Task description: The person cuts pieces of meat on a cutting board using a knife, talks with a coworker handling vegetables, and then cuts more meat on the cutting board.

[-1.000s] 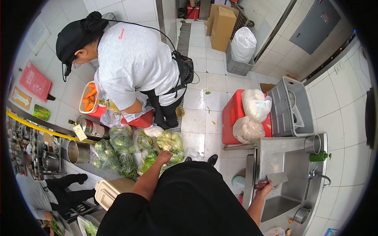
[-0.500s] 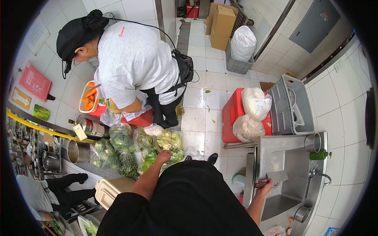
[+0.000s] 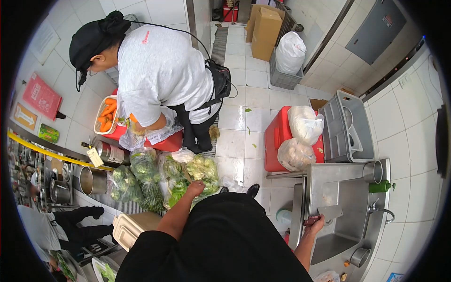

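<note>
My right hand [image 3: 315, 224] is wrapped round the reddish-brown handle of a cleaver [image 3: 331, 211]. Its broad blade lies flat-on to view over the steel sink [image 3: 345, 188]. My left hand [image 3: 196, 188] is closed above the bagged greens. A thin brownish edge [image 3: 189, 176] shows just beyond its fingers; whether the hand grips it I cannot tell. Below that hand lie leafy greens [image 3: 177, 191] and a clear bag of pale green vegetables [image 3: 202, 168]. Further left are more bags of green vegetables [image 3: 124, 182].
A co-worker [image 3: 164, 70] bends over a red container [image 3: 169, 142] beside a basket of carrots [image 3: 100, 113]. On the right, white bags [image 3: 305, 123] sit on a red cooler [image 3: 277, 136] next to a grey crate [image 3: 336, 122]. Metal pots [image 3: 373, 170] stand by the sink.
The co-worker's forearm has shifted slightly, and a carrot now shows by that person's hands. Another person at lower left has moved a little. My hands and the cleaver stay nearly still.
</note>
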Tool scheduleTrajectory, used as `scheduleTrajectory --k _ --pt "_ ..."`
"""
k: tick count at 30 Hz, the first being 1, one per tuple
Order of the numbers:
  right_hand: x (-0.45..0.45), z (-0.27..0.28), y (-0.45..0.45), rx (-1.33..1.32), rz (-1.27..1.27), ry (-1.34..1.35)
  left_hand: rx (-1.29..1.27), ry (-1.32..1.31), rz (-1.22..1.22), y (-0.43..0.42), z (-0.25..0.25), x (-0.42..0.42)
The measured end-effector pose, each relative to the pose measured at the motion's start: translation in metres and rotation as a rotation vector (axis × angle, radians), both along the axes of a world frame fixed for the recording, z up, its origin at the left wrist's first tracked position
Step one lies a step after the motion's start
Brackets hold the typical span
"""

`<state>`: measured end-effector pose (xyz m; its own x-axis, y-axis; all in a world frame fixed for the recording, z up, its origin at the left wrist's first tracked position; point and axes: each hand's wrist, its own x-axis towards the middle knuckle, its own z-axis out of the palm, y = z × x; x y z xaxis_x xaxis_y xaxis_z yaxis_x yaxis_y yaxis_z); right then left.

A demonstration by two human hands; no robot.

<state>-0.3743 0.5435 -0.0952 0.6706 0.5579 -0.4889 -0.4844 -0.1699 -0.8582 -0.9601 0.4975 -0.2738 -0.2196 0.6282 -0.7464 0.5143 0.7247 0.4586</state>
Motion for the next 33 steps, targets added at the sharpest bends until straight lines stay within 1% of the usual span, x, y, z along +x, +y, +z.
scheduleTrajectory --k 1,4,6,7,8,10,11,12,15,18,19,23,26,28,31,33 --pt "0.001 -0.005 0.002 0.012 -0.059 -0.030 0.000 0.000 0.001 -0.001 0.001 0.001" --pt "0.017 -0.021 0.001 0.020 -0.033 -0.018 0.028 -0.006 0.043 0.001 0.002 0.001" --pt "0.032 -0.037 0.001 -0.007 -0.007 0.005 0.096 0.107 -0.037 -0.003 -0.002 0.003" --pt "0.031 -0.036 0.000 -0.033 0.012 0.021 0.023 0.033 -0.004 0.002 0.018 0.004" --pt "0.030 -0.033 -0.002 -0.035 0.021 0.024 0.021 0.035 0.005 0.002 0.023 0.007" --pt "0.019 -0.012 -0.007 0.004 0.144 0.105 0.028 0.055 0.015 0.003 0.023 0.006" --pt "0.017 -0.013 -0.004 -0.018 0.103 0.098 0.044 0.010 -0.017 0.001 -0.001 0.000" --pt "0.012 -0.012 0.000 -0.016 0.114 0.104 0.046 0.017 -0.006 0.002 0.003 -0.002" --pt "0.011 -0.013 0.001 -0.057 0.014 0.062 0.049 0.042 0.007 0.002 0.014 0.004" --pt "0.017 -0.016 0.000 -0.033 0.076 0.072 0.011 0.009 0.024 0.003 0.011 0.004" --pt "0.014 -0.012 -0.001 -0.044 0.063 0.078 0.055 0.049 -0.019 0.001 0.010 0.004" --pt "0.018 -0.021 -0.002 0.009 0.116 0.058 0.074 0.077 -0.044 -0.003 0.005 0.003" --pt "0.015 -0.018 0.001 -0.013 0.055 0.050 0.068 0.068 -0.027 -0.004 0.004 0.001" --pt "0.017 -0.019 0.001 -0.020 0.055 0.061 0.140 0.100 -0.048 -0.005 0.001 0.002" --pt "0.016 -0.014 -0.002 -0.009 0.099 0.070 0.069 0.032 -0.002 -0.003 0.006 0.001" --pt "0.008 -0.008 0.001 -0.025 0.058 0.052 0.083 0.048 -0.016 -0.003 0.009 0.001"
